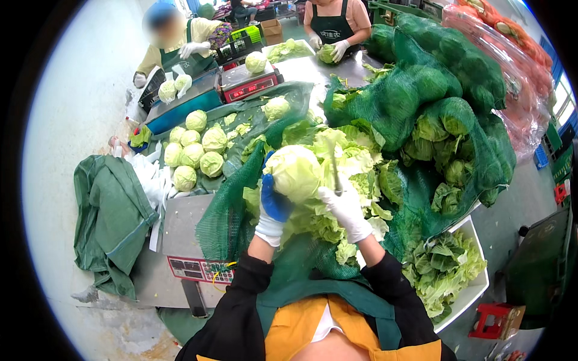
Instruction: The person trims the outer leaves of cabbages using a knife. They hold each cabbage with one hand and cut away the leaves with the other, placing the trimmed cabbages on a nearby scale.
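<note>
A pale green cabbage head [295, 173] rests in my left hand [274, 201], which wears a blue-palmed glove and cups it from the left and below. My right hand [345, 210], in a white glove, is closed around a knife [335, 169] whose blade points away from me, just right of the cabbage. Under and beyond both hands lies a heap of loose cabbage leaves [356, 158] on green mesh netting. Several trimmed cabbage heads [192, 155] sit in a group to the left on green cloth.
A scale [187, 225] stands at near left, another scale [250, 83] farther off. Full green mesh sacks [420, 90] crowd the right. A white bin of leaves [478, 266] is at lower right. Two co-workers in aprons stand across the table, one holding a cabbage [327, 54].
</note>
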### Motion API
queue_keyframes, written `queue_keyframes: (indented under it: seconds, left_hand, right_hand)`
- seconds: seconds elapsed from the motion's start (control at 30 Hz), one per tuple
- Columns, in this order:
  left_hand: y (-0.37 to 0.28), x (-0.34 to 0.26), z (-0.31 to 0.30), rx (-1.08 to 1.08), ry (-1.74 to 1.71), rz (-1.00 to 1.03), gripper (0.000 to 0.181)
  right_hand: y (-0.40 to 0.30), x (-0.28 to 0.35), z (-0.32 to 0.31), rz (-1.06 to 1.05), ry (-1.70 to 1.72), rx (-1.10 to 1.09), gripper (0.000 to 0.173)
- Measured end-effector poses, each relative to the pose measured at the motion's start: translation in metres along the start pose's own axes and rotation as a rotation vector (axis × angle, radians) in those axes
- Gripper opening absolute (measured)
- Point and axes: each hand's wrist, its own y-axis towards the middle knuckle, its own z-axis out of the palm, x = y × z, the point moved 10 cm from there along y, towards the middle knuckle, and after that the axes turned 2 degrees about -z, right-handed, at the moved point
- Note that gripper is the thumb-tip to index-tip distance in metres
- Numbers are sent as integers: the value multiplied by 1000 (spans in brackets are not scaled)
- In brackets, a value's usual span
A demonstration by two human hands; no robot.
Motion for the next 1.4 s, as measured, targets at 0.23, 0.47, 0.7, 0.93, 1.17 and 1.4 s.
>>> queue_keyframes:
  seconds: [0.23, 0.47, 0.7, 0.93, 1.17, 1.4]
  left_hand:
    - [4, 3, 2, 124, -361, -15, 75]
    - [-4, 11, 7, 117, -348, 13, 74]
    - [-3, -15, 60, 142, 185, -101, 71]
    - [12, 18, -4, 21, 430, -75, 71]
    - [10, 33, -37, 57, 375, -55, 79]
    - [7, 19, -19, 67, 435, 58, 71]
  right_hand:
    - [16, -13, -14, -42, -187, -40, 38]
    - [-2, -10, -25, 36, -2, -227, 49]
    - [-1, 8, -34, 129, 186, -125, 31]
    - [13, -49, -53, -237, -525, -293, 20]
    - [2, -8, -58, -242, -717, -345, 49]
    - [10, 2, -27, -390, -670, -300, 23]
